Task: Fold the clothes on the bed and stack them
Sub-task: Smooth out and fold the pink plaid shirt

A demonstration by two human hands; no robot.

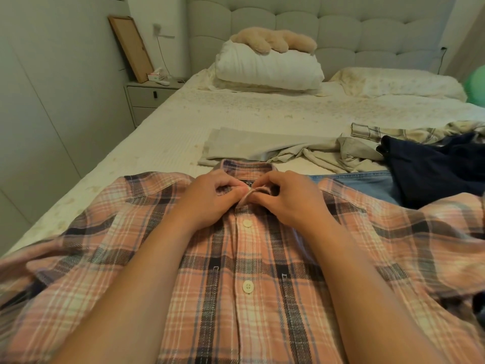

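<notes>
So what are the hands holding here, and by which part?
Both hands, left and right, pinch the plaid shirt at the top of its button placket, just below the collar.
</notes>
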